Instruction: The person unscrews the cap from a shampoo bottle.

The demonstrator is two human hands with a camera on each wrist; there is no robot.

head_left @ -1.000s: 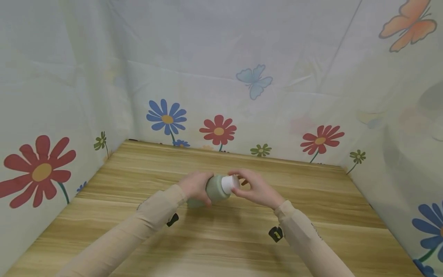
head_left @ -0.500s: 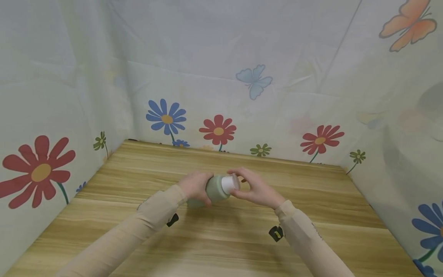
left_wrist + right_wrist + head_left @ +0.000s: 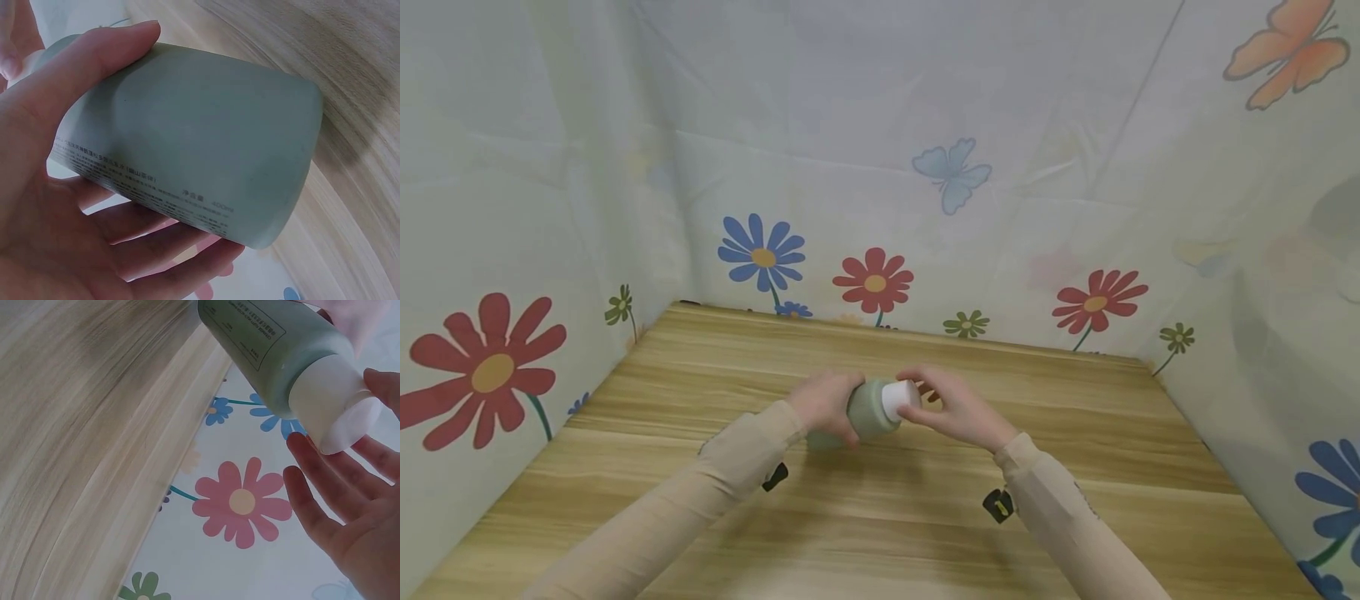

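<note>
A pale green bottle (image 3: 868, 410) with a white cap (image 3: 898, 401) lies tilted above the middle of the table, its cap end pointing right. My left hand (image 3: 826, 406) grips the bottle's body, thumb on the near side. In the left wrist view small printed text runs along the green bottle (image 3: 206, 119), with the fingers of my left hand (image 3: 62, 237) curled under it. My right hand (image 3: 962, 410) pinches the cap between thumb and fingers. The right wrist view shows the white cap (image 3: 328, 400) still against the bottle's shoulder, its end face showing a slanted seam.
The wood-grain table (image 3: 700, 517) spreads around both hands. White cloth walls (image 3: 820, 108) printed with flowers and butterflies close off the back and both sides. Dark straps or mounts hang below each wrist, such as the black piece (image 3: 998, 505) at the right sleeve.
The right hand's fingers shift slightly around the cap. The left hand and the bottle stay in nearly the same place.
</note>
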